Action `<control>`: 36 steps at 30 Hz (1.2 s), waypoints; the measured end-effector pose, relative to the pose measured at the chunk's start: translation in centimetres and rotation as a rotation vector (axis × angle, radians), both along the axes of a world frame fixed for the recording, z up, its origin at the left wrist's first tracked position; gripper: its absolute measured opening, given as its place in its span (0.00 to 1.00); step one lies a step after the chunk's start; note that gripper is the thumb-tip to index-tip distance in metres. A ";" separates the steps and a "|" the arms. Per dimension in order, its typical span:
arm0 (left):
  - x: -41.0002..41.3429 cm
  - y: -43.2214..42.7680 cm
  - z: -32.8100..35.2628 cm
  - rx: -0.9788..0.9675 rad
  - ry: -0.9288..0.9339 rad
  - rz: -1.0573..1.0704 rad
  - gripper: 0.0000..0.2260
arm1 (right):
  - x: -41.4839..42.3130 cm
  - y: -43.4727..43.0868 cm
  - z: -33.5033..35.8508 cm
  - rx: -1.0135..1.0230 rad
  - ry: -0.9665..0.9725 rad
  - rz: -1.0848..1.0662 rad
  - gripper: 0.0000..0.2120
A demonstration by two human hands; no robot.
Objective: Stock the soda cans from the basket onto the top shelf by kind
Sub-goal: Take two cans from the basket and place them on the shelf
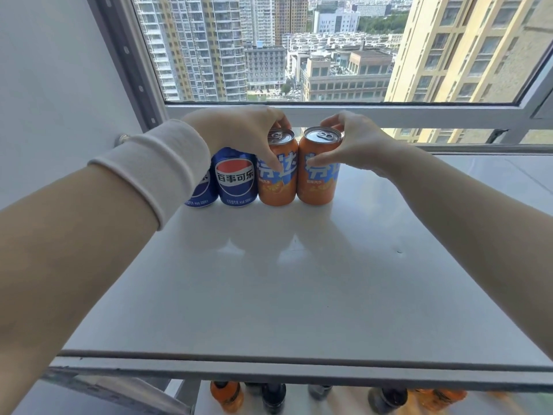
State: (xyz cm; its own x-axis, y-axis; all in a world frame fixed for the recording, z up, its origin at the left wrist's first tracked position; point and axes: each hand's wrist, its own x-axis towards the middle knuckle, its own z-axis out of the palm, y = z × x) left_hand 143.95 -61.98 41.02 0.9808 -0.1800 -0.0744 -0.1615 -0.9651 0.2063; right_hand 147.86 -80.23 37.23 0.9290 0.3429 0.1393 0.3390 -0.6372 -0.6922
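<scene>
Four cans stand upright in a row at the back of the top shelf (269,280), before the window. The left grip (239,130) pinches the left orange can (279,191), thumb on its front and fingers over the rim behind. The right grip (356,142) pinches the right orange can (317,190) the same way. The two orange cans seem to touch. Two blue cans (236,175) stand just left, one half hidden by the sleeve.

Four cans stand on the top shelf (269,295): two blue cola cans (236,178) and two orange soda cans (276,181). Below it, several bottle tops (226,396) show, too blurred to count.
</scene>
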 end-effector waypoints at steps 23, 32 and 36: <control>-9.0 -8.3 0.2 0.017 -0.228 -0.019 0.31 | -10.1 -7.9 -0.3 -0.196 -0.313 -0.089 0.42; -19.3 -17.4 -2.6 -0.007 -0.186 0.012 0.31 | -20.0 -17.0 -2.5 -0.190 -0.330 -0.083 0.38; -23.1 -20.4 -4.5 0.036 -0.174 0.010 0.31 | -24.2 -19.8 -4.6 -0.216 -0.317 -0.070 0.36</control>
